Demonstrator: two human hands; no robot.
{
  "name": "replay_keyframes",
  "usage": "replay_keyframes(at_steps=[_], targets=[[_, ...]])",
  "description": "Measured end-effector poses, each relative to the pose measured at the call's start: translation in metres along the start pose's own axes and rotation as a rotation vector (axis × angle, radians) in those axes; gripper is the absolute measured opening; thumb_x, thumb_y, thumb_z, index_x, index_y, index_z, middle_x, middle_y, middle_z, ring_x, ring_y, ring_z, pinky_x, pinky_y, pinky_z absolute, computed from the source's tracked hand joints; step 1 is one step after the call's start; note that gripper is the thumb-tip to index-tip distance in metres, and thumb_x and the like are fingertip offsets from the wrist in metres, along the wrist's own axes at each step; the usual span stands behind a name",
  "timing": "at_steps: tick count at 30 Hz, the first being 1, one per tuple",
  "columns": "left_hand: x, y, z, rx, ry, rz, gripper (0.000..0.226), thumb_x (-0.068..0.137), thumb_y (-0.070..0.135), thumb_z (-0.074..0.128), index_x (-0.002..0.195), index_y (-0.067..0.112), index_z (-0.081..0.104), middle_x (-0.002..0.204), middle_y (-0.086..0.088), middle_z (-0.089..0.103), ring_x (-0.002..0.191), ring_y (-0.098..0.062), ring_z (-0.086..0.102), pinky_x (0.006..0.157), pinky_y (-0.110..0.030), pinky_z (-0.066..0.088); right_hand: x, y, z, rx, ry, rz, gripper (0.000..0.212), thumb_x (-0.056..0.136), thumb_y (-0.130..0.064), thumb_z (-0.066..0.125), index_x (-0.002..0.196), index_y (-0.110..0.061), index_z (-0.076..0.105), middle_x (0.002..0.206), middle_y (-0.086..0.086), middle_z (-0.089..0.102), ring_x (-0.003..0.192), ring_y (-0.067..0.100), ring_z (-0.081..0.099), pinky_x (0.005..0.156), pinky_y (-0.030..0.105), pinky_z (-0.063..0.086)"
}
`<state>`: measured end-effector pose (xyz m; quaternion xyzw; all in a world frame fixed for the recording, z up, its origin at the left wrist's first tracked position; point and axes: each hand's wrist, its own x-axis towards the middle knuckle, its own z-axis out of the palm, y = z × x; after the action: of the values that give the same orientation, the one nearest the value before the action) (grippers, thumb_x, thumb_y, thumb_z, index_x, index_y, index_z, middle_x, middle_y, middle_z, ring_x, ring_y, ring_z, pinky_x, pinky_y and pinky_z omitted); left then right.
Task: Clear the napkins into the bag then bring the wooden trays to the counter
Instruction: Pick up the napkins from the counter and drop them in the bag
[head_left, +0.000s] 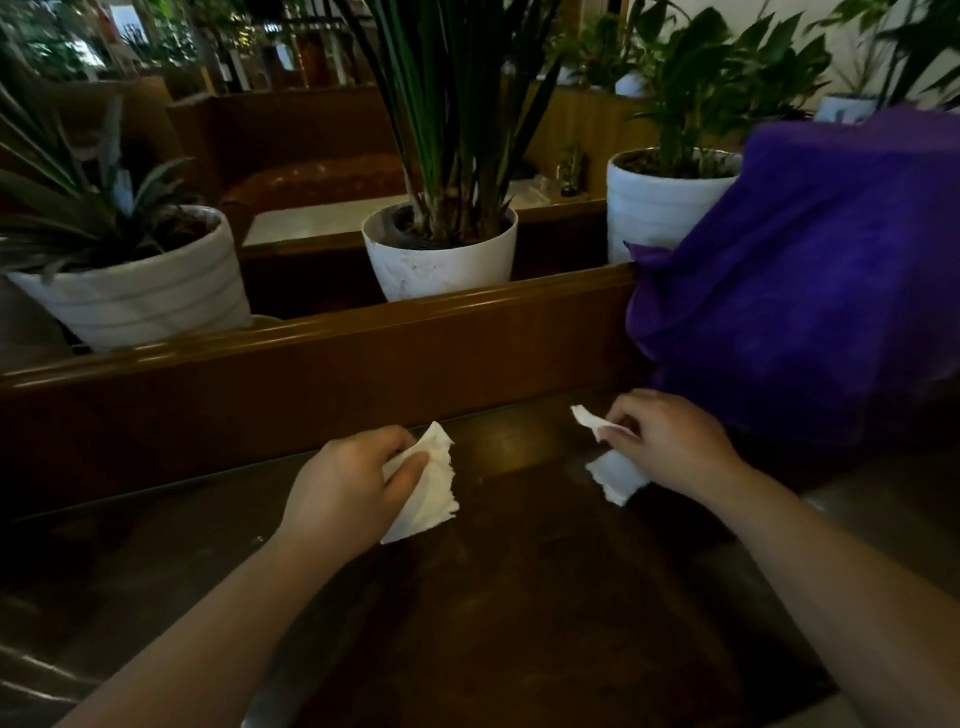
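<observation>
From the head view, the left hand (345, 488) was pinched shut on a crumpled white napkin (426, 486) above the dark table (519, 597), while the right hand (670, 447) gripped a second torn napkin (615, 470) just beside the purple bag (800, 280). No wooden trays showed. The bag's mouth looked slumped, so 1 of the 2 scraps could probably miss it and drop

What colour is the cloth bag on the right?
Purple: the soft purple cloth bag shows plainly in the head view.
</observation>
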<state>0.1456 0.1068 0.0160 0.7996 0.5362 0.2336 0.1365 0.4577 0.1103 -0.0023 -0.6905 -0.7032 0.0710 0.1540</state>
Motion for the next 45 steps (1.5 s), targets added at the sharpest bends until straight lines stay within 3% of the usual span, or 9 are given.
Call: replay_keyframes(at_steps=[4,8,17,20,25,32,37,41,45], targets=[[0.003,0.015,0.016,-0.026,-0.064,-0.011,0.020,0.092,0.036,0.050,0.106,0.028,0.060,0.079,0.013,0.059,0.064,-0.006,0.057,0.054,-0.023,0.042,-0.013,0.022,0.007,-0.063,-0.065,0.009,0.016,0.089,-0.045,0.055,0.097,-0.032,0.060,0.099,-0.010,0.058,0.080,0.004,0.055,0.070,0.028,0.049],[0.010,0.030,0.029,-0.016,-0.086,-0.013,0.022,0.092,0.038,0.049,0.108,0.027,0.059,0.080,0.012,0.057,0.066,-0.007,0.056,0.055,-0.023,0.039,-0.021,0.029,0.016,-0.084,-0.129,0.000,0.042,0.078,-0.065,0.056,0.107,-0.034,0.058,0.105,-0.012,0.051,0.090,0.008,0.052,0.075,0.031,0.048],[0.011,0.056,0.042,-0.060,-0.110,0.089,0.022,0.092,0.037,0.050,0.107,0.026,0.061,0.079,0.010,0.061,0.062,-0.007,0.057,0.054,-0.030,0.049,-0.048,0.025,0.019,-0.074,0.054,-0.027,0.022,0.089,-0.042,0.057,0.100,-0.024,0.063,0.097,-0.009,0.059,0.079,0.008,0.054,0.061,0.025,0.035],[0.003,0.057,0.036,-0.102,-0.142,0.172,0.022,0.092,0.038,0.050,0.104,0.025,0.063,0.080,0.007,0.064,0.066,-0.009,0.060,0.060,-0.039,0.056,-0.078,0.017,0.013,0.014,0.111,0.042,0.013,0.088,-0.041,0.060,0.083,-0.029,0.056,0.078,-0.011,0.054,0.063,0.005,0.049,0.056,0.027,0.036],[-0.005,0.065,0.034,-0.133,-0.203,0.261,0.021,0.091,0.037,0.050,0.106,0.026,0.060,0.089,0.006,0.064,0.078,-0.011,0.061,0.072,-0.043,0.057,-0.137,0.002,0.006,0.074,0.204,0.177,0.018,0.086,-0.039,0.062,0.075,-0.030,0.051,0.070,-0.012,0.050,0.063,0.010,0.052,0.057,0.034,0.045],[-0.029,0.119,0.076,-0.206,-0.301,0.448,0.017,0.091,0.040,0.051,0.100,0.028,0.060,0.078,0.009,0.062,0.066,-0.007,0.059,0.063,-0.037,0.056,-0.246,-0.003,-0.009,0.100,0.260,0.450,0.019,0.087,-0.038,0.063,0.078,-0.021,0.060,0.071,-0.006,0.054,0.064,0.011,0.051,0.055,0.030,0.038],[-0.059,0.166,0.105,-0.293,-0.398,0.602,0.013,0.090,0.037,0.053,0.083,0.027,0.058,0.062,0.009,0.055,0.055,-0.006,0.054,0.050,-0.025,0.038,-0.313,0.018,-0.017,0.124,0.258,0.548,0.016,0.089,-0.038,0.061,0.081,-0.024,0.059,0.072,-0.006,0.055,0.067,0.011,0.050,0.056,0.028,0.035],[-0.074,0.203,0.130,-0.309,-0.432,0.679,0.019,0.090,0.039,0.053,0.078,0.026,0.059,0.059,0.004,0.056,0.052,-0.010,0.054,0.047,-0.034,0.042,-0.357,0.047,-0.013,0.237,0.270,0.620,0.016,0.089,-0.037,0.062,0.082,-0.022,0.063,0.069,-0.008,0.053,0.063,0.007,0.049,0.055,0.027,0.033],[-0.089,0.250,0.168,-0.307,-0.444,0.711,0.027,0.090,0.043,0.052,0.077,0.021,0.060,0.058,0.003,0.054,0.052,-0.011,0.052,0.048,-0.035,0.038,-0.399,0.092,-0.008,0.365,0.306,0.669,0.024,0.088,-0.035,0.064,0.067,-0.038,0.052,0.060,-0.009,0.049,0.056,0.006,0.048,0.054,0.025,0.032]])
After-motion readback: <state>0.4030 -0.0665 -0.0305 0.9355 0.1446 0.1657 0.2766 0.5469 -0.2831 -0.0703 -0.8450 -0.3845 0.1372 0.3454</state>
